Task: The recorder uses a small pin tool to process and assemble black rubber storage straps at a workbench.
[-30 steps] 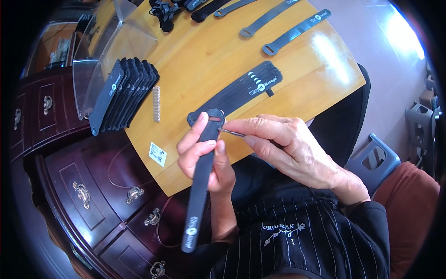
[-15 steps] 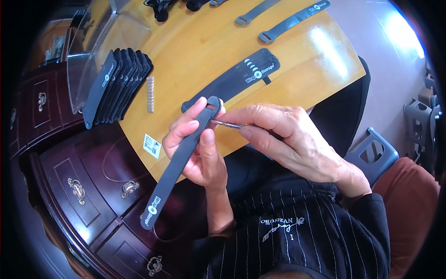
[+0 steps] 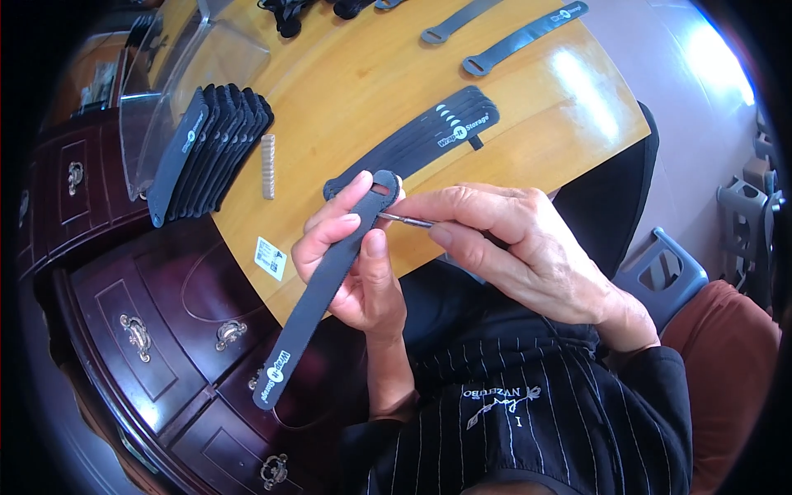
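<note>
My left hand (image 3: 375, 293) is closed around a dark grey storage strap (image 3: 307, 318) with a slotted, rounded end pointing up and away. The strap's printed tail slants down to the left over the table edge. Pinched in my right hand (image 3: 528, 256) is a thin metal-tipped tool (image 3: 410, 220), its exact kind unclear. Its tip touches the strap's edge just below the slot. Past my hands, a stack of similar straps (image 3: 421, 136) lies fanned on the table.
More straps stand in a fanned row (image 3: 219, 157) at the left, beside a corrugated strip (image 3: 268, 167) and a white label (image 3: 270, 258). Another strap (image 3: 528, 37) lies farther back on the wooden table (image 3: 569, 115). Dark drawers (image 3: 136, 330) are left, a grey stool (image 3: 664, 268) right.
The strap and my left hand have shifted very slightly to the right. The tool's tip stays at the strap's edge, and my right hand has barely moved.
</note>
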A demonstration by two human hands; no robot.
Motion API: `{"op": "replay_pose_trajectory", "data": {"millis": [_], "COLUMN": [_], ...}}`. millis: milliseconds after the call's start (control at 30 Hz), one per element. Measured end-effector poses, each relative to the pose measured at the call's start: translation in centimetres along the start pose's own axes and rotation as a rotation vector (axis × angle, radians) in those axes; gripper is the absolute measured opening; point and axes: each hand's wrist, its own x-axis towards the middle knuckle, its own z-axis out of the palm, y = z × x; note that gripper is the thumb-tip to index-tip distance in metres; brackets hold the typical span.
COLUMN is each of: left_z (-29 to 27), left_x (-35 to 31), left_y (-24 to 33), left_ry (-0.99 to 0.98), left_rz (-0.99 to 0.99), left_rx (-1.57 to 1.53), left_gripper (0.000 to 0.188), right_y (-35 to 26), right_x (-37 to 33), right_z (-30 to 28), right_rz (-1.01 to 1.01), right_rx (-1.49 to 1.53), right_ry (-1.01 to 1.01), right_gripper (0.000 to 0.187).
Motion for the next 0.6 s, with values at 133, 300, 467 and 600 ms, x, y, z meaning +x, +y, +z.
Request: {"op": "replay_pose_trajectory", "data": {"millis": [133,300,467,600], "left_z": [-0.22,-0.51,-0.99,-0.78], "left_x": [-0.06,-0.31,-0.29,-0.31], "left_y": [-0.23,-0.43,-0.78,-0.81], "left_ry": [-0.005,-0.004,-0.067,-0.057], "left_rz": [0.035,0.064,0.163,0.147], "left_rx": [0.024,0.113,0.244,0.215], "left_gripper": [0.023,0.023,0.023,0.023], "right_y": [0.08,0.14,-0.39,0.08], "right_x": [0.06,0.05,0.07,0.02], "right_z": [0.07,-0.06,-0.32,-0.25], "right_rz": [0.007,0.036,0.134,0.105], "right_rx": [-0.006,0.015,0.034,0.090], "right_ry": [-0.008,-0.028,-0.051,-0.047], "right_gripper": [0.028,0.029,0.029,0.030]}}
